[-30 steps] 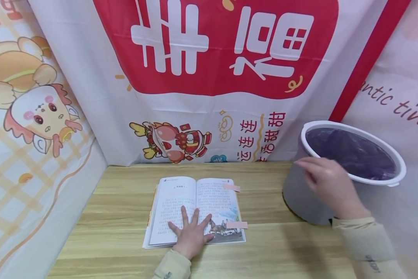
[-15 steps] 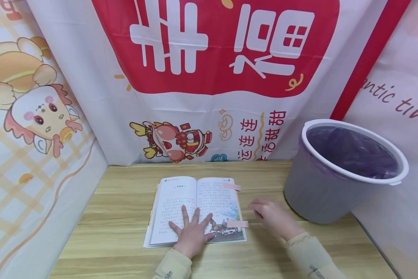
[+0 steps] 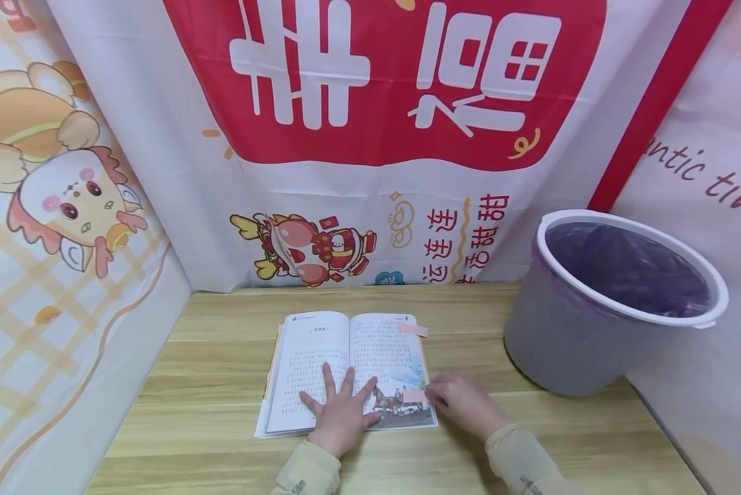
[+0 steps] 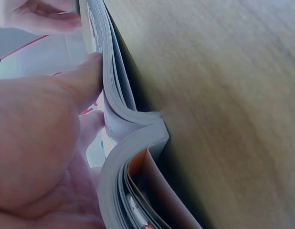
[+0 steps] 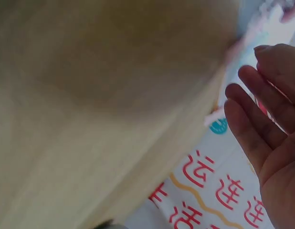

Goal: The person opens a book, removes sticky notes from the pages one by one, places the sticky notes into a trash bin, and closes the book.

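An open book point(image 3: 317, 344) with printed text and a picture of a horse and cart lies on the wooden table. My left hand point(image 3: 341, 416) rests on its lower middle with the fingers spread, holding the pages flat; the left wrist view shows the thumb along the book's edge point(image 4: 111, 86). Two pink paper strips stick out at the right page's edge, an upper strip point(image 3: 412, 330) and a lower strip point(image 3: 414, 396). At the outer end of the lower strip is my right hand point(image 3: 466, 405). Its fingers point(image 5: 252, 124) look loosely bent in the right wrist view, with the thumb slightly apart.
A grey bin point(image 3: 568, 337) with a white rim and a purple liner stands on the right of the table point(image 3: 209, 357). Printed cloth curtains point(image 3: 370, 185) hang behind and along both sides.
My right hand has moved from in front of the bin leftward and down to the lower pink strip. The left hand and the book stay in place.
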Tool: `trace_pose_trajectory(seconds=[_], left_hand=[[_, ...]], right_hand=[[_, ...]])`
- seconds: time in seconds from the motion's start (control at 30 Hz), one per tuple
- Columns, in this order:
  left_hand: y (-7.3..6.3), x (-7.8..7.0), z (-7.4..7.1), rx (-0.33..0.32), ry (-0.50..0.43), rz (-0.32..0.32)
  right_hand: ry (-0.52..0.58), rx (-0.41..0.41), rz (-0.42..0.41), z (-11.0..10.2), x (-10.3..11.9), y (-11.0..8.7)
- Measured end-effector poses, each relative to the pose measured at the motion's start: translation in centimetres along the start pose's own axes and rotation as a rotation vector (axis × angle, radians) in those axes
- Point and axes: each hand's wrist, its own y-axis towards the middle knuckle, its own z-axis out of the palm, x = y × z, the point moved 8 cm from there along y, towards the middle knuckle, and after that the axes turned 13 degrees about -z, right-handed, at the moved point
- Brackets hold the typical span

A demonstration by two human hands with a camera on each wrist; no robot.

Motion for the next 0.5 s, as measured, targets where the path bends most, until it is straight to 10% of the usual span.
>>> trace_pose_trajectory(seconds=[0.5], left_hand=[[0.0,0.0,-0.1,0.014,0.004,-0.002]], right_hand=[[-0.133,0.016,-0.043,1.0,1.1,0.3]])
